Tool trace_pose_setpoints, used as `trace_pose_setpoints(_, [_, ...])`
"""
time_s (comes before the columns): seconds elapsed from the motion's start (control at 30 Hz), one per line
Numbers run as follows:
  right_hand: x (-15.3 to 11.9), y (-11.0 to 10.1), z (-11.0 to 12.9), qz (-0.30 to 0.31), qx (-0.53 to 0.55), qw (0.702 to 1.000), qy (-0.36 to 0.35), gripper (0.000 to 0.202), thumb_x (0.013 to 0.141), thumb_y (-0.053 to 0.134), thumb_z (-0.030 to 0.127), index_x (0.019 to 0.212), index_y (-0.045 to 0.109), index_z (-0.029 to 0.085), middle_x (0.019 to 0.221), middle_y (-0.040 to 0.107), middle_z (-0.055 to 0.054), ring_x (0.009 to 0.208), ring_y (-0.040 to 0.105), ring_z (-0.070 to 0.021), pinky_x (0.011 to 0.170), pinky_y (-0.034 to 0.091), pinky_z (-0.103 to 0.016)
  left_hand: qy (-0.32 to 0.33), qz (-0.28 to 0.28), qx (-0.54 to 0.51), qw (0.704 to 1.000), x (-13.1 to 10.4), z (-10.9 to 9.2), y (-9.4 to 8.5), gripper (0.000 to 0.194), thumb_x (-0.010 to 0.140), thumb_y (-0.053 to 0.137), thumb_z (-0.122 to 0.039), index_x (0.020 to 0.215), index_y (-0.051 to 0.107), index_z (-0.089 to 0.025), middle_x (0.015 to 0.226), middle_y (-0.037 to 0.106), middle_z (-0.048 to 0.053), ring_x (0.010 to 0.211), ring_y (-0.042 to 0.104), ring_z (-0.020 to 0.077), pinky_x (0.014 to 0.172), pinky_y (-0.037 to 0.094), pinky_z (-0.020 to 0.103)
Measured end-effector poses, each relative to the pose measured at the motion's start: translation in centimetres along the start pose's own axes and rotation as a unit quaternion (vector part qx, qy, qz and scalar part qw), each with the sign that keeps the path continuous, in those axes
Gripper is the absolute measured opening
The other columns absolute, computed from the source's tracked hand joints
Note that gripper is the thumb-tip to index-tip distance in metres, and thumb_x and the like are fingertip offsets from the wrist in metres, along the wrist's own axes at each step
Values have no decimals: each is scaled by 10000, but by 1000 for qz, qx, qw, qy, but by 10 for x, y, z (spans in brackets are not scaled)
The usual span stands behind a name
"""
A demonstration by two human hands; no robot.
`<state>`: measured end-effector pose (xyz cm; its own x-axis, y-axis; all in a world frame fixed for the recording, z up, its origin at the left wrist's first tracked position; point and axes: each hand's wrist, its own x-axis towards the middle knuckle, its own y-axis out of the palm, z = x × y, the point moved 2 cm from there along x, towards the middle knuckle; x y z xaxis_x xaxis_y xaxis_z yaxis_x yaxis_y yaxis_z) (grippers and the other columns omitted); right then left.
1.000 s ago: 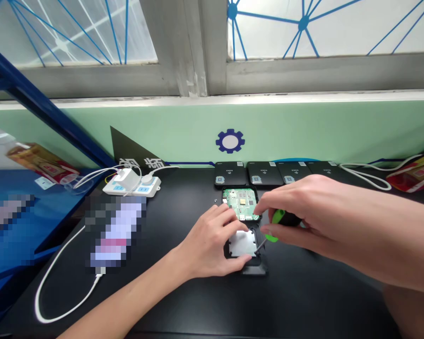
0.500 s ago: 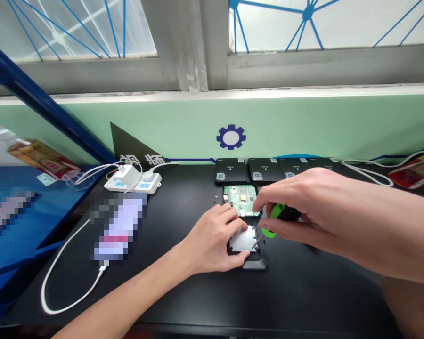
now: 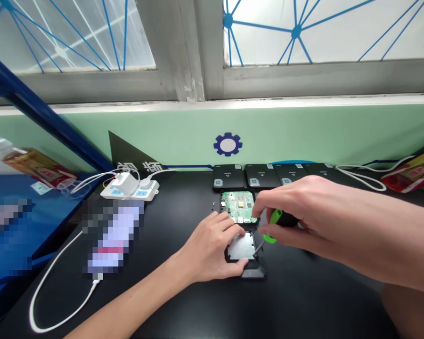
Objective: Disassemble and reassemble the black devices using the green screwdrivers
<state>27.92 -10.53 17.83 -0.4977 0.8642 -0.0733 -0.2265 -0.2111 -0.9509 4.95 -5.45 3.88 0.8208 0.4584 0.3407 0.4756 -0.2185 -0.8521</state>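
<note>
A black plastic cover [image 3: 253, 273] with a silver metal plate [image 3: 240, 246] in it lies on the table. My left hand [image 3: 214, 247] grips its left side, fingers at the top edge and thumb at the bottom. In my right hand [image 3: 304, 212] is a green and black screwdriver [image 3: 276, 217], held tilted, with its shaft reaching down to the plate's lower right edge. Whether the tip sits in a screw is too small to tell. Just beyond the cover is an open black case with a green circuit board [image 3: 237, 203].
Several closed black boxes [image 3: 228, 175] line the wall. Tiny dark screws [image 3: 214, 205] lie left of the board. A white power strip [image 3: 130, 188], a blurred phone [image 3: 116, 240] and its white cable [image 3: 44, 282] are at left. Drink bottles [image 3: 38, 165] stand at the sides.
The whole view has tilted up slightly, so everything sits lower. The screwdriver tip has shifted a little to the right, to the plate's edge. My left hand keeps its grip on the cover.
</note>
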Motion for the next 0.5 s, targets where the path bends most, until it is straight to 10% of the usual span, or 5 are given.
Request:
trace_pose_setpoints(0.33, [-6, -3, 5, -28, -8, 1000, 0, 372, 1172, 482, 607, 1075, 668, 299, 969, 705, 0, 825, 631, -191, 649, 385, -373, -1, -13, -89, 996, 1, -1, -9, 414, 889, 785, -308, 1266, 650, -206, 843, 643, -16, 775, 623, 208, 787, 494, 364])
trace_pose_setpoints(0.43, [-7, -2, 3, -22, -6, 1000, -5, 310, 1163, 530, 570, 1061, 647, 302, 978, 698, 15, 829, 628, -180, 664, 399, -360, -10, -32, -108, 994, 2, 4, -13, 61, 1073, 578, -229, 1072, 638, -214, 784, 609, -26, 679, 571, 158, 674, 444, 303])
trace_pose_setpoints(0.5, [-8, -1, 3, -20, -9, 1000, -5, 284, 1157, 549, 560, 1063, 634, 305, 991, 695, 25, 833, 624, -174, 671, 403, -356, -13, -44, -70, 996, 1, 8, -13, 253, 1137, 478, -193, 900, 560, -223, 707, 568, -43, 597, 519, 137, 601, 362, 305])
